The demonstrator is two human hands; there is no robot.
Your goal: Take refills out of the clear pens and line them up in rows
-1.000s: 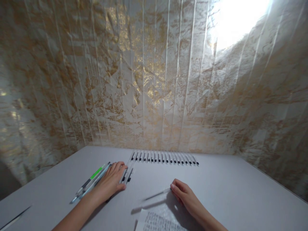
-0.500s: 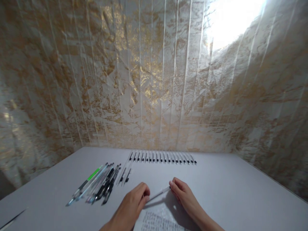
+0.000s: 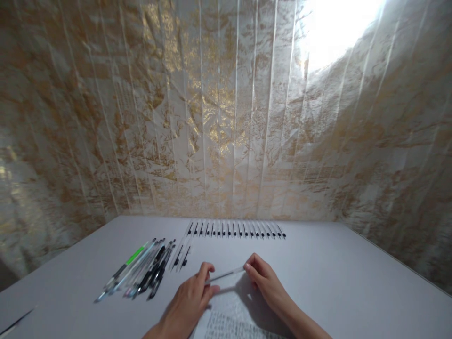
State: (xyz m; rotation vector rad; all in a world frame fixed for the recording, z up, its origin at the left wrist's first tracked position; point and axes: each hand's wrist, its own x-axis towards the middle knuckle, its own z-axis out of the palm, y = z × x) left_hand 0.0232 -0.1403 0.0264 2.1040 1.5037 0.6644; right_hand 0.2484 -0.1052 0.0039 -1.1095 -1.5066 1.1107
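A thin pen refill [image 3: 226, 274], pale at its right end and dark along the rest, is held slantwise above the table. My right hand [image 3: 259, 273] pinches its right end between thumb and fingertips. The left end reaches into the gap between the thumb and forefinger of my left hand [image 3: 190, 294], which stand apart; whether it touches them is hidden. Below both hands lies a sheet of paper [image 3: 229, 325] with dense handwriting or print, partly covered by their shadow.
Several clear, black-inked refills [image 3: 229, 229] form a row along the table's back. Two more refills [image 3: 181, 257] lie nearer. To their left is a bundle of pens [image 3: 141, 270], one green. A thin dark stick [image 3: 16, 322] rests at the left edge. Shiny patterned sheeting [image 3: 226, 117] hangs behind.
The thumb and forefinger of my left hand have spread apart around the refill's left end. Both hands and the refill have shifted slightly left and up; the whole view has moved slightly too.
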